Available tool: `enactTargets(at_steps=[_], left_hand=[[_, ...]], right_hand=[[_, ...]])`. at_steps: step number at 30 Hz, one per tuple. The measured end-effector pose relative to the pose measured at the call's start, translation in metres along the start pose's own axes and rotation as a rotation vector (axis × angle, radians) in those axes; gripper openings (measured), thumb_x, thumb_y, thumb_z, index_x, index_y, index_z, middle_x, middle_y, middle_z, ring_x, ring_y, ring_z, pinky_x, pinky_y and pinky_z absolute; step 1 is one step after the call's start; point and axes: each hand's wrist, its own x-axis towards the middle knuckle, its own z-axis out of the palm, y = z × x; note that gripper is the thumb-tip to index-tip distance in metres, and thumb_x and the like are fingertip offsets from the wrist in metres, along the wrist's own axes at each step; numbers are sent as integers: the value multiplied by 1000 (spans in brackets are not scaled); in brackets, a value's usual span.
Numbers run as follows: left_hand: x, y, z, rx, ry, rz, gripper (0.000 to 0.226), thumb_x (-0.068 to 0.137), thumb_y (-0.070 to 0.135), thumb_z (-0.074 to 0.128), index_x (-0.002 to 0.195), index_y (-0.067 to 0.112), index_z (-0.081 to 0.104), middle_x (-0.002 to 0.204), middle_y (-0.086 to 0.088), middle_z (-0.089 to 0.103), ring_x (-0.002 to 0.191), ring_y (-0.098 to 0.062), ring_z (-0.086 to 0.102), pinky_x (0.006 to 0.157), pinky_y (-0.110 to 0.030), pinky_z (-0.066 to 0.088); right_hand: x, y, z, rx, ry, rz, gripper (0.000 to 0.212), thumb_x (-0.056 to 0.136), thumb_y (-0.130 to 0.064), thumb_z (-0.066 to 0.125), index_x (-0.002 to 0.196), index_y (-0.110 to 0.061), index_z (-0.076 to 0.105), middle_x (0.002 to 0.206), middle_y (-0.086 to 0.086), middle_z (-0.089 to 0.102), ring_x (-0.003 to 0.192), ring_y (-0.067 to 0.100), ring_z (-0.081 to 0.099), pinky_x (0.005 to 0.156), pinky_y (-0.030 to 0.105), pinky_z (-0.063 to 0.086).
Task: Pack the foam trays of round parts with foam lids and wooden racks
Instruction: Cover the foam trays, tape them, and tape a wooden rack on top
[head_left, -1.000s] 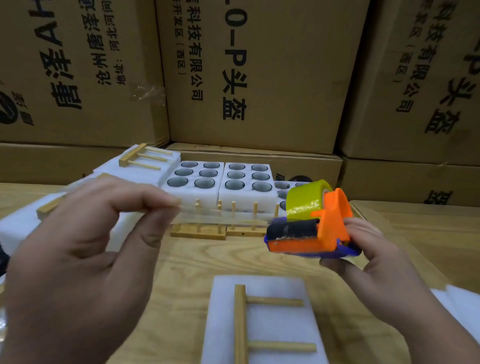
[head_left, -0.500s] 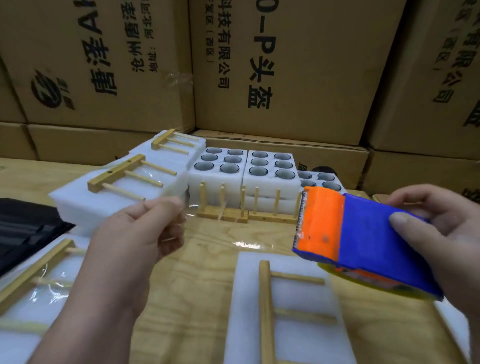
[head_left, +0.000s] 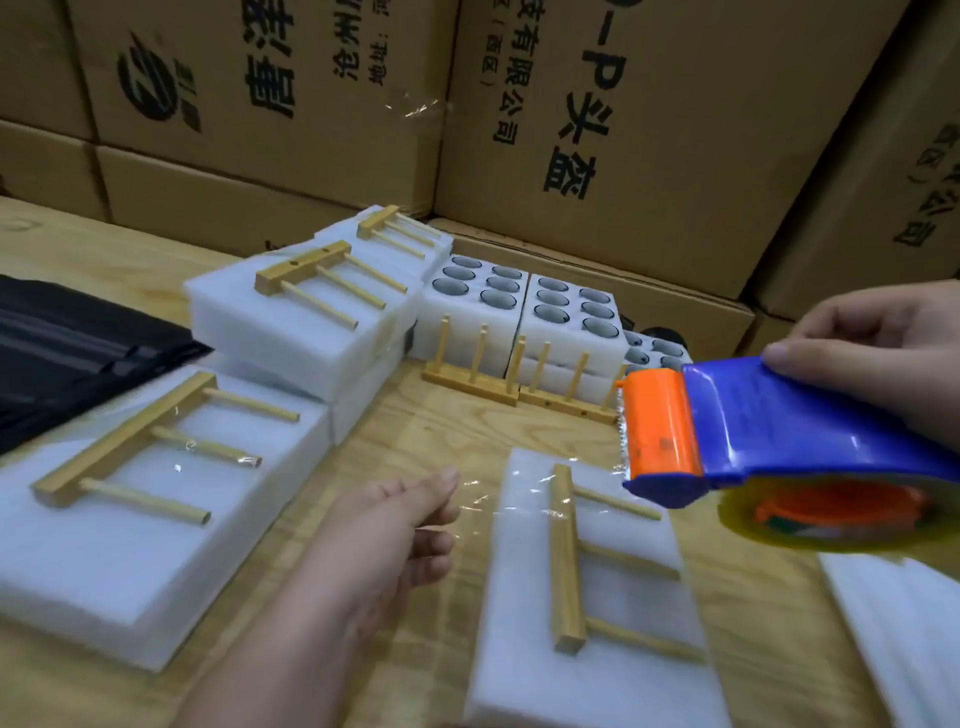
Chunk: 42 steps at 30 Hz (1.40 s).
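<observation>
Far left: black bag (head_left: 67, 358) lying flat on the wooden table (head_left: 431, 441).

Closed foam packs with a wooden rack on top: 4 visible.
- near-left pack (head_left: 130, 551), rack (head_left: 140, 441) with 3 pegs, clear tape across the pegs
- stacked pack (head_left: 306, 322) behind it, resting on another foam block, rack (head_left: 317, 280) with 3 pegs
- rear pack (head_left: 415, 244) behind that, rack (head_left: 395, 231) only partly in view
- centre pack (head_left: 587, 665), rack (head_left: 566, 561) with 3 pegs

Left hand (head_left: 410, 525): low over the table just left of the centre pack, fingers curled, pinching the free end of a clear tape strip (head_left: 498, 493). Strip runs right across the top of the centre pack and its rack to the dispenser's teeth.

Open foam trays (head_left: 524, 306) at the back: 2 side by side, 6 round parts each showing, stacked on more foam; third tray (head_left: 654, 353) to the right, mostly hidden. In front of them 2 loose racks (head_left: 519, 379) stand pegs-up, end to end, touching the foam.

Right hand (head_left: 883, 358): wrapped around the blue body of the tape dispenser (head_left: 769, 431), thumb on top. Orange cutter end points left, yellow roll underneath, held above the centre pack's far right corner.

Far right: edge of 1 more white foam piece (head_left: 904, 623) on the table.

Cardboard boxes (head_left: 623, 114) stacked along the back.
</observation>
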Motion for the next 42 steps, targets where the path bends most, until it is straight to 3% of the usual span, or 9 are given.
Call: enactTargets(at_steps=[3,6,10,15,21,27,31,38,42], left_hand=[[0,-8,-2,34,0,-18,21,91,25,75,84,11,61,57,4,65,43,-13,56,40,-24,48],[1,-13,-2,77,11,-10,23,96,24,70,80,12,59,54,4,62,41,-12,55,39,-22,46],[4,-19,0,172,20,-12,25,99,25,65,78,12,58,67,-5,58,38,-12,53,39,-22,45],[9,-28,-4,250,12,8,28,98,27,65,74,13,58,46,3,55,39,-15,56,43,-26,49],[13,-30,-3,330,-1,10,30,95,32,65,71,16,55,46,-3,57,39,-22,57,44,-26,50],[15,-29,0,147,19,48,23,92,23,69,74,17,57,56,0,63,47,-16,53,47,-20,42],[15,-24,0,-12,57,2,19,93,23,72,82,13,61,52,6,62,45,-9,53,43,-21,40],[11,-35,1,352,29,37,22,89,34,71,76,19,64,49,5,64,36,-4,50,38,-14,34],[9,-40,1,468,85,72,25,84,44,69,76,20,64,55,5,68,45,-6,58,46,-19,40]], right_hand=[[8,-27,-4,-97,-59,-8,79,48,-100,64,98,-41,76,71,-2,76,58,19,74,62,54,63],[15,-59,-2,-206,-130,-30,86,36,-106,57,93,-45,75,69,-4,75,58,17,74,62,49,64],[29,-94,5,-362,-194,-73,89,23,-111,44,86,-53,71,66,-9,74,59,10,73,57,41,62],[44,-118,12,-466,-269,-129,87,22,-111,42,84,-55,69,66,-12,74,59,6,72,56,36,61],[55,-133,20,-537,-338,-148,91,21,-111,42,86,-54,70,68,-11,75,61,9,74,54,30,59],[50,-136,18,-501,-267,-125,63,45,-98,54,84,-51,72,68,-9,75,60,10,74,58,36,62],[46,-130,16,-496,-233,-95,51,49,-88,59,76,-47,74,65,-4,74,58,14,73,63,43,63],[40,-129,20,-525,-287,-51,52,50,-86,61,73,-42,75,68,-2,75,62,17,74,67,47,64],[42,-130,22,-557,-318,-73,51,53,-89,57,79,-48,73,68,-6,75,61,13,74,64,42,64]])
